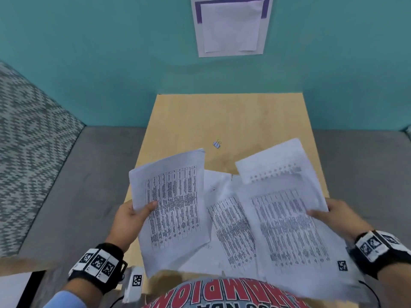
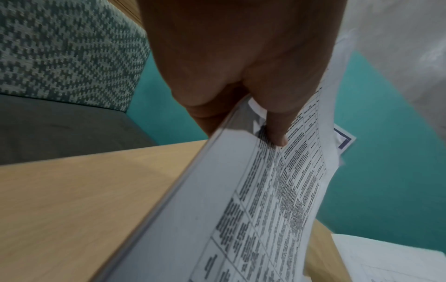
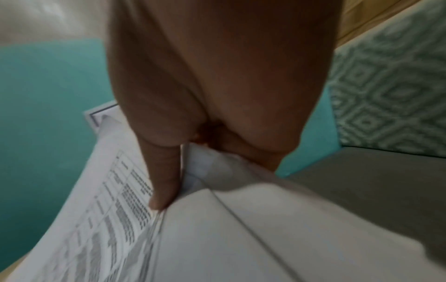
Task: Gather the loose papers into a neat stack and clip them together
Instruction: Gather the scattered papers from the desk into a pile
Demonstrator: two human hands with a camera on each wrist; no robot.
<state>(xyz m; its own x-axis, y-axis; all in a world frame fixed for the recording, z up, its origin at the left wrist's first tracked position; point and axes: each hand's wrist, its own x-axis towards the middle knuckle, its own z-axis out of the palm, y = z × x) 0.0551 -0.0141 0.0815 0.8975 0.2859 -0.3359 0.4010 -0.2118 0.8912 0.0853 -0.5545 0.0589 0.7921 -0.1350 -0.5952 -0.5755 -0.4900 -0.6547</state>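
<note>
My left hand (image 1: 133, 215) pinches a printed sheet (image 1: 175, 203) by its left edge, thumb on top, and holds it tilted above the wooden table (image 1: 222, 121); the left wrist view shows the thumb (image 2: 277, 126) pressed on that sheet (image 2: 253, 209). My right hand (image 1: 329, 215) grips a bundle of printed papers (image 1: 289, 218) at its right edge, thumb (image 3: 161, 183) on the top page (image 3: 108, 219). More white sheets (image 1: 222, 196) lie on the table between the two. A small binder clip (image 1: 217, 144) lies alone on the table beyond the papers.
The table stands against a teal wall (image 1: 111, 63) with a white sheet taped on it (image 1: 231, 25). Grey seat cushions (image 1: 77, 185) flank the table, with a patterned cushion (image 1: 26, 141) at the left. A white tagged device (image 1: 134, 283) sits by my left wrist.
</note>
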